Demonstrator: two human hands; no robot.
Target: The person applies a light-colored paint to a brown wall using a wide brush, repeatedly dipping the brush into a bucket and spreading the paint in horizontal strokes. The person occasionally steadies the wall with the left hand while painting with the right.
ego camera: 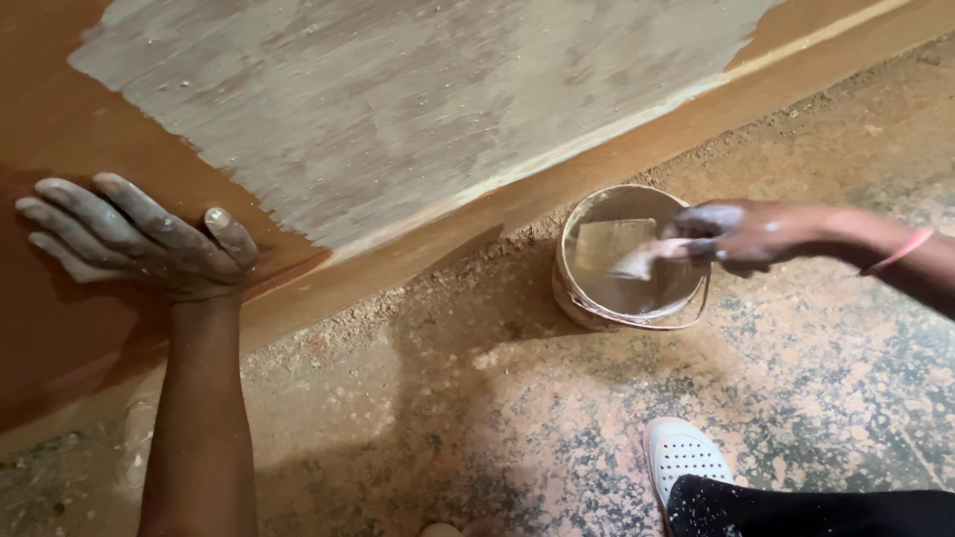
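Note:
My left hand, smeared with pale paste, lies flat with fingers spread on a brown wooden board. A wide grey-white coated patch covers the board's upper part. My right hand is closed on a flat scraper whose pale blade dips into a small round bucket of grey paste. The bucket stands on the floor just beside the board's edge. A pink band circles my right wrist.
The speckled stone floor is dusted with brown powder along the board's edge. A white perforated shoe and a dark trouser leg are at the lower right.

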